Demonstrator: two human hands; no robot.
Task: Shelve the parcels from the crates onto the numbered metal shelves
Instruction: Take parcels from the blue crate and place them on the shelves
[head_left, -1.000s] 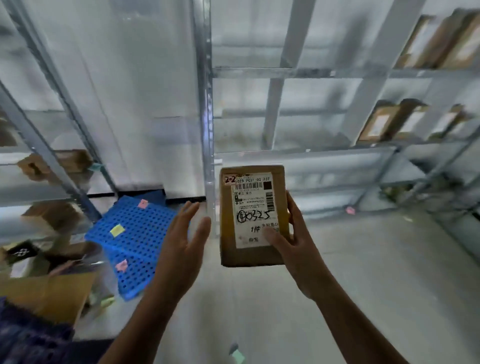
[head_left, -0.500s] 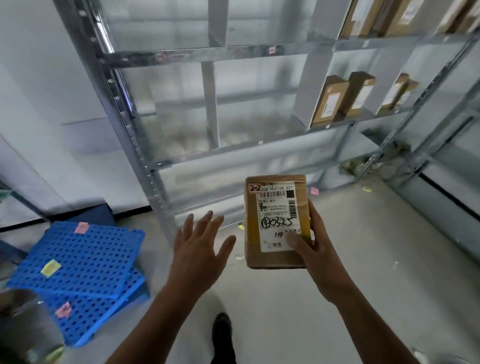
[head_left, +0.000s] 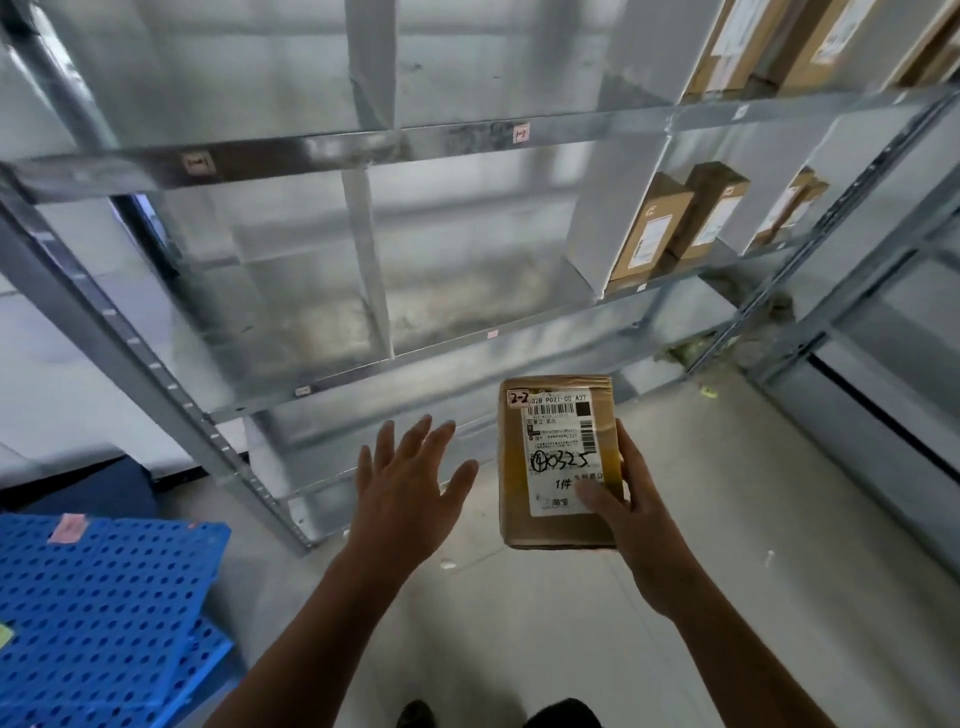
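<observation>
Head camera, and we start closest in: two dark shoe tips (head_left: 415, 714) peek in at the bottom edge over a pale grey floor (head_left: 519, 649). Up from there, we have the right hand (head_left: 639, 499) clamped on a brown cardboard parcel (head_left: 556, 525), thumb pressed across the lower right of its white shipping label (head_left: 563, 452), fingers wrapped round the right edge. The parcel stands upright in the air, label towards us, with "2-2" handwritten at its top left corner and "0325" scrawled across the middle.

Just to its left, the left hand (head_left: 410, 493) floats with fingers spread and straight, back of the hand to us, holding nothing and clear of the parcel.

Down at lower left we see stacked blue perforated crates (head_left: 104, 613), a pink sticky note (head_left: 65, 527) on the top one.

Beyond the hands rises the metal shelving (head_left: 332, 150), with small numbered tags (head_left: 521, 134) stuck on the front rails. The writing on them is too small for us to read.

Further right, on the middle shelf, several brown boxes (head_left: 654, 228) stand upright side by side, and more boxes (head_left: 727, 47) sit on the shelf above at top right.
</observation>
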